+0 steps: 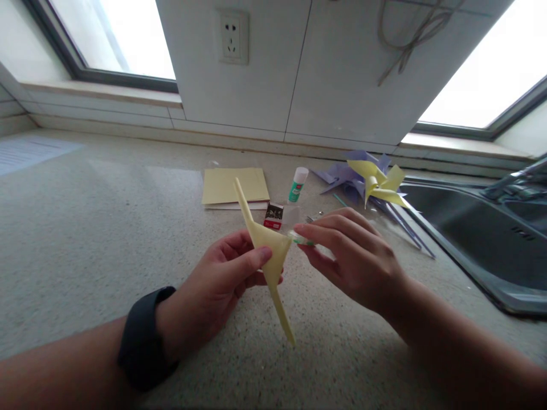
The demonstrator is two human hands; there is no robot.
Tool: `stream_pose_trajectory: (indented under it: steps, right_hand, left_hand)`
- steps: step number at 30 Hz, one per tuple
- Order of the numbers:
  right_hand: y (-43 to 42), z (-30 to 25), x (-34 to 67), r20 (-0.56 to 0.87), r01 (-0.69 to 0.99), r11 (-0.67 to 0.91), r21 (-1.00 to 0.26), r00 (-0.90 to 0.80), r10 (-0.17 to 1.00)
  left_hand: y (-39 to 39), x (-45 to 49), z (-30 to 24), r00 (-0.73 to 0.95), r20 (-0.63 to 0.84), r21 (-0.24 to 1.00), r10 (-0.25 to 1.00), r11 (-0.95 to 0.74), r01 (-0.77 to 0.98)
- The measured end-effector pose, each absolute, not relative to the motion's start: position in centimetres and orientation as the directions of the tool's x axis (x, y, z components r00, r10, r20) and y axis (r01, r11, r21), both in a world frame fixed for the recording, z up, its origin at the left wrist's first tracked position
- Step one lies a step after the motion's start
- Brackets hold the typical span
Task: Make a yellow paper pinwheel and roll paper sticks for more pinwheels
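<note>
My left hand (235, 267) pinches a sheet of yellow paper (270, 250), its thumb on top and fingers behind. The paper is rolled in from two sides, with thin rolled ends pointing up-left and down-right. Closed around a small white-and-green item (302, 239), my right hand (350, 250) is at the paper's right corner. The item looks flat, and fingers hide much of it; I cannot tell whether it touches the paper. Just beyond the hands lie a small red box (273, 216) of dark metal pieces and an upright glue stick (298, 185) with a white cap.
A stack of yellow paper (233, 185) lies behind the left hand. Yellow and purple pinwheels (376, 179) lie beside the metal sink (482, 245) at right. A printed sheet (36, 151) is at far left. The tiled wall with a socket (233, 37) bounds the counter.
</note>
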State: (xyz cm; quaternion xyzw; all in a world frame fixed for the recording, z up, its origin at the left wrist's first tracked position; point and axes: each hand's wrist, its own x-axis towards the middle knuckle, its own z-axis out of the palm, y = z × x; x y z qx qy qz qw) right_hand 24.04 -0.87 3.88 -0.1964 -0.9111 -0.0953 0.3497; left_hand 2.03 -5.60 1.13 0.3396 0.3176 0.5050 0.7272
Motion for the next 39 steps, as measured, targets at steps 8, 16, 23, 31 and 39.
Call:
stream_pose_trajectory:
  steps: [8,16,23,31,39]
  right_hand:
    - [-0.5,4.2,24.3,0.657,0.396,0.918,-0.010,-0.690,0.304]
    - [1.0,3.0,24.8,0.655,0.402,0.900,-0.167,-0.637,0.406]
    - [2.0,1.6,24.5,0.549,0.386,0.874,-0.297,-0.680,0.486]
    - [2.1,1.2,24.0,0.350,0.404,0.887,-0.225,-0.816,0.460]
    - [1.6,1.6,24.3,0.259,0.434,0.889,-0.144,-0.851,0.457]
  left_hand:
    - [-5.8,2.0,1.5,0.262,-0.151,0.794,0.953,0.275,-0.542]
    - [-5.7,1.5,1.7,0.289,-0.158,0.850,0.944,0.279,-0.447]
    - [-4.6,0.3,3.1,0.317,-0.050,0.984,0.947,0.101,-0.147]
    - [-5.3,-1.3,5.3,0.593,0.375,0.449,0.712,-0.700,0.556]
    - [-8.4,0.3,2.4,0.775,0.242,-0.068,0.583,-0.787,0.613]
